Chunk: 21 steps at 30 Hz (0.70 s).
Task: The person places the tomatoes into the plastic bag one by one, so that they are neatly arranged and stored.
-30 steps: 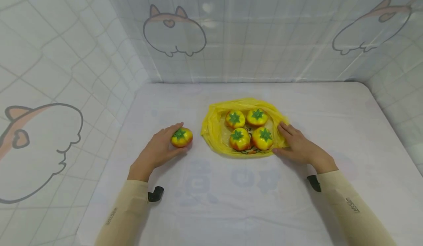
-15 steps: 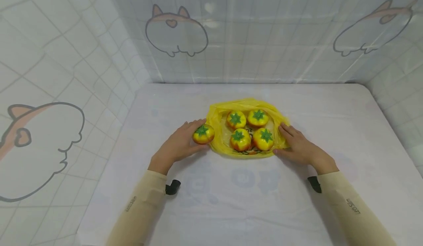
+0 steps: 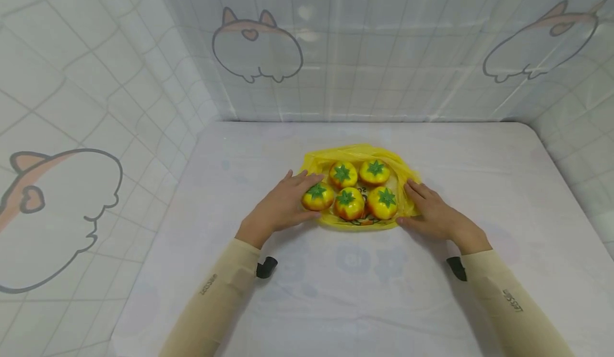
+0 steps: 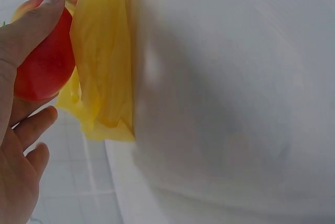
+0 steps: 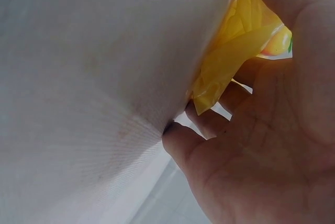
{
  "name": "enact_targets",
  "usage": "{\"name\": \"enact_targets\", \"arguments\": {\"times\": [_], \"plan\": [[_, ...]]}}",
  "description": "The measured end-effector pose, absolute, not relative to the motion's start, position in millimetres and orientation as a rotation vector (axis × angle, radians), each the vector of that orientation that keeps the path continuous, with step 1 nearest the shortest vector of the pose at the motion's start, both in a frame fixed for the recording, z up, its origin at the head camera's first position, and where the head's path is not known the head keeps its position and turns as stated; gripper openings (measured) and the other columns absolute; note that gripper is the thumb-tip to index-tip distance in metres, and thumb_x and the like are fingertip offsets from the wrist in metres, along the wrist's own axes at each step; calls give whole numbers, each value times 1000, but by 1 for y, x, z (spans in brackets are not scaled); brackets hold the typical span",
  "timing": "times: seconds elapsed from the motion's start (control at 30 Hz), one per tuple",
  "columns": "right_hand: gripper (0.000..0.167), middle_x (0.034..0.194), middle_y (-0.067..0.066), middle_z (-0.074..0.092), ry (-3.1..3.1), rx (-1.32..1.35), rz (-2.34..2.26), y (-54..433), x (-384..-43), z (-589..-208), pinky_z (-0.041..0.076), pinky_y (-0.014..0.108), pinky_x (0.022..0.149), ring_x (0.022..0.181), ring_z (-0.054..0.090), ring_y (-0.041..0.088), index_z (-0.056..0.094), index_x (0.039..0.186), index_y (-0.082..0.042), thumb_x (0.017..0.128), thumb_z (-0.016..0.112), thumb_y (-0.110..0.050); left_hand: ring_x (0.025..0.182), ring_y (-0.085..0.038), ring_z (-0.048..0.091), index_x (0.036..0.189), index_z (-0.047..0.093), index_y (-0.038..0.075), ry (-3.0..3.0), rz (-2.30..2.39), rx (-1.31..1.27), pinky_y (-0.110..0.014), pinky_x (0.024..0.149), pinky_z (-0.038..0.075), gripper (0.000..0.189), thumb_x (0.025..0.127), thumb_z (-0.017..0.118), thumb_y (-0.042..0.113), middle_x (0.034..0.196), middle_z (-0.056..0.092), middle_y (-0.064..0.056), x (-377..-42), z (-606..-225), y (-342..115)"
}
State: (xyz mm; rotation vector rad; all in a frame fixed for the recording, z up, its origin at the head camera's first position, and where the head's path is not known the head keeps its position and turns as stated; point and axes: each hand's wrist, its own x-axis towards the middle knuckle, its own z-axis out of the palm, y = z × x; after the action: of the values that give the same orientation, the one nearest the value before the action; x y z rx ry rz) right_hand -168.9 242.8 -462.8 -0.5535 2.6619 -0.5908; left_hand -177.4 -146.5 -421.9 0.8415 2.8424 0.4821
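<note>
In the head view my left hand (image 3: 283, 203) holds a shiny tomato (image 3: 317, 199), yellow on top with a green star-shaped calyx. The left wrist view shows the red underside of this tomato (image 4: 49, 69), with the thumb across one side and fingers behind it. It sits over the left end of a yellow plastic bag (image 3: 331, 154), which lies spread on the table. Several similar tomatoes (image 3: 383, 201) stand in the bag. At its right end, my right hand (image 3: 437, 214) holds the bag's edge (image 5: 225, 62) between thumb and fingers, with fingertips low by the table.
A white cloth with faint prints covers the table (image 3: 355, 303). Tiled-pattern curtains with cartoon animal drawings (image 3: 257, 48) rise behind it and at both sides. Black wrist pieces (image 3: 266, 267) stick out from the beige sleeves.
My left hand has carried the tomato rightward from the bare table to the left end of the bag, beside the other tomatoes. My right hand has stayed at the bag's right edge.
</note>
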Motion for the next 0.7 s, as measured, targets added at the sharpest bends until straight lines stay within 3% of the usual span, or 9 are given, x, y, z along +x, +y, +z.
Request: {"name": "enact_targets", "arguments": {"times": [0.7], "plan": [[95, 169, 26, 10, 2675, -580, -611, 246, -165, -464, 17, 68, 120, 152, 12, 53, 18, 162, 3, 99, 62, -53, 158, -27, 17, 164, 26, 25, 2807, 324, 875, -53, 128, 7, 88, 94, 67, 59, 170, 25, -5, -188, -438, -130]]}}
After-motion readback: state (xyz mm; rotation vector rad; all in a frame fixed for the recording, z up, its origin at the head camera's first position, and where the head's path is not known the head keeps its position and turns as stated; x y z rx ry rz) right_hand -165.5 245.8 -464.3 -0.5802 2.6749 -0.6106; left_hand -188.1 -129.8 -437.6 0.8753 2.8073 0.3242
